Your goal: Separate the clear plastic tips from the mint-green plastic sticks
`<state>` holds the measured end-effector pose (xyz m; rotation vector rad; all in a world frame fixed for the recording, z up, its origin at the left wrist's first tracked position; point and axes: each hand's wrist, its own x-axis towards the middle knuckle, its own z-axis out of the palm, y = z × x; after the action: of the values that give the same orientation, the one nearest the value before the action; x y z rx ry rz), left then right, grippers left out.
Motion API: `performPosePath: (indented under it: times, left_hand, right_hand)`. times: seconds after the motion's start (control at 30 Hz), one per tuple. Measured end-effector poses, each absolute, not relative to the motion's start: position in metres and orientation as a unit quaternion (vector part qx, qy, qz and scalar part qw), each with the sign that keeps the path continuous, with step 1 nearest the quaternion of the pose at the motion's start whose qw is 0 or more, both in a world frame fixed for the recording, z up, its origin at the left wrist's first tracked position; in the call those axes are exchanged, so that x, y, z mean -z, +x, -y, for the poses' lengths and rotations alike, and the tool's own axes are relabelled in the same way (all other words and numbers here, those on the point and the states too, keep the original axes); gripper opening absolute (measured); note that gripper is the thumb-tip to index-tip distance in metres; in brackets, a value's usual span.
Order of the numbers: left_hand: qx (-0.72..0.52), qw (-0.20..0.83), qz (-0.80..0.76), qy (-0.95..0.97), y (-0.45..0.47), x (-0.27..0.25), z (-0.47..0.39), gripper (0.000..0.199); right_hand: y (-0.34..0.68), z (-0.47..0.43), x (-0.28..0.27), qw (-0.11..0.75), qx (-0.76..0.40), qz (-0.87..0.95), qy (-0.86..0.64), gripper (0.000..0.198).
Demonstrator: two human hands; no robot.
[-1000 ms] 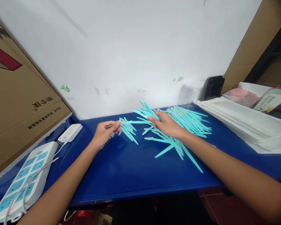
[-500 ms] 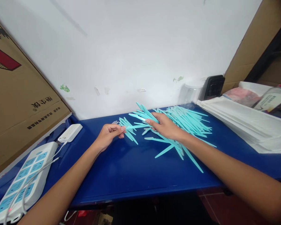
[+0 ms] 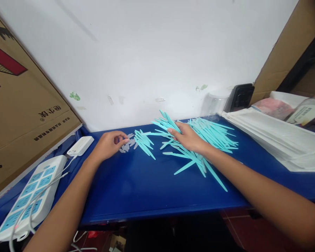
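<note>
My right hand (image 3: 187, 136) is closed around a bunch of thin turquoise eyebrow razors (image 3: 165, 121), their ends fanning out to the left. Beneath and behind it spreads a large loose pile of the same razors (image 3: 212, 134), a few jutting toward the front. A smaller heap of razors (image 3: 145, 144) lies to the left. Beside that heap are several small translucent caps (image 3: 125, 147). My left hand (image 3: 112, 143) hovers at these caps, thumb and fingertips pinched together; whatever is between them is too small to make out.
The blue table (image 3: 147, 189) meets a white wall. On the left are a power strip (image 3: 33, 196), a white adapter (image 3: 80, 145) with cables, and a cardboard box (image 3: 23, 105). A clear plastic container (image 3: 216, 105), a black object (image 3: 242, 97) and stacked white sheets (image 3: 275, 136) stand right.
My left hand has moved left, away from the razor it was pinching near the right hand, to the translucent caps. My right hand keeps its bunch, slightly higher.
</note>
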<state>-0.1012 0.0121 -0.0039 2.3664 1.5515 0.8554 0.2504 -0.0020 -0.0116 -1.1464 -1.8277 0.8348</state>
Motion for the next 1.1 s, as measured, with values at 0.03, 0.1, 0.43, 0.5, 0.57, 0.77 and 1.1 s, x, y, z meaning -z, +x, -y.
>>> performPosePath:
  times: [0.03, 0.1, 0.43, 0.5, 0.57, 0.77, 1.1]
  left_hand:
    - [-0.256, 0.082, -0.519, 0.812, -0.111, 0.004, -0.016, 0.031]
    - [-0.227, 0.083, -0.517, 0.821, -0.127, 0.006, -0.022, 0.03]
    - [-0.243, 0.093, -0.48, 0.838, -0.091, 0.011, -0.009, 0.034]
    - [-0.247, 0.079, -0.467, 0.846, -0.082, 0.015, -0.008, 0.032]
    - [-0.236, 0.073, -0.46, 0.853, -0.077, 0.02, -0.009, 0.03]
    - [-0.212, 0.069, -0.467, 0.856, -0.078, 0.029, -0.014, 0.025]
    - [-0.184, 0.051, -0.504, 0.842, -0.081, 0.031, -0.013, 0.035]
  right_hand:
    - [0.253, -0.001, 0.013, 0.411, -0.326, 0.717, -0.459, 0.038]
    - [0.257, -0.007, 0.016, 0.426, -0.322, 0.71, -0.459, 0.038]
    - [0.252, -0.002, 0.016, 0.408, -0.314, 0.73, -0.449, 0.038]
    - [0.252, -0.003, 0.018, 0.405, -0.307, 0.735, -0.449, 0.039]
    - [0.251, -0.003, 0.02, 0.401, -0.304, 0.737, -0.452, 0.038]
    - [0.25, -0.001, 0.019, 0.399, -0.287, 0.747, -0.447, 0.037]
    - [0.248, 0.003, 0.022, 0.388, -0.253, 0.759, -0.457, 0.035]
